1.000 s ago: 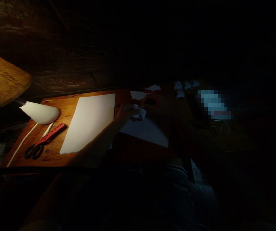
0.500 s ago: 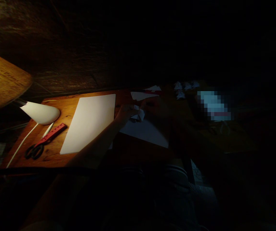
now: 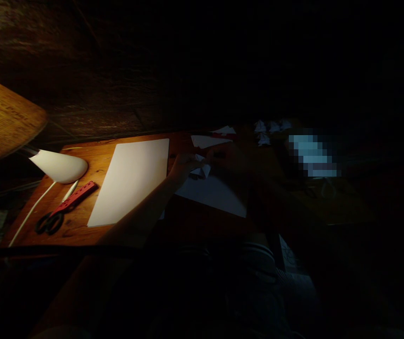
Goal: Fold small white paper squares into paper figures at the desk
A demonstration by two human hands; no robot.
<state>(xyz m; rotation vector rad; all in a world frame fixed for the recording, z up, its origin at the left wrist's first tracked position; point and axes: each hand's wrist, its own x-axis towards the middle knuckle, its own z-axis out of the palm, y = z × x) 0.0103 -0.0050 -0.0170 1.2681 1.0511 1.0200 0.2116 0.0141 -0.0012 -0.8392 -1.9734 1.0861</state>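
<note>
A small folded piece of white paper (image 3: 203, 170) is held up between my two hands above the wooden table. My left hand (image 3: 183, 165) pinches it from the left side. My right hand (image 3: 225, 157), deep in shadow, has its fingers closed at the paper's right edge. Beneath them lies a flat white sheet (image 3: 219, 195), partly covered by the hands. The paper's finer folds are too dark to make out.
Left of my hands lies a brightly lit stack of white paper (image 3: 131, 179). Further left are red-cased scissors (image 3: 71, 202), a white lamp base (image 3: 64, 167) and its cord. Paper pieces (image 3: 210, 140) lie behind my hands; several folded paper shapes (image 3: 263, 138) and a blurred-out bright object (image 3: 312, 155) are right.
The folded paper has shifted very slightly in my fingers, and my right hand has moved a little at its edge. Everything else stays in place.
</note>
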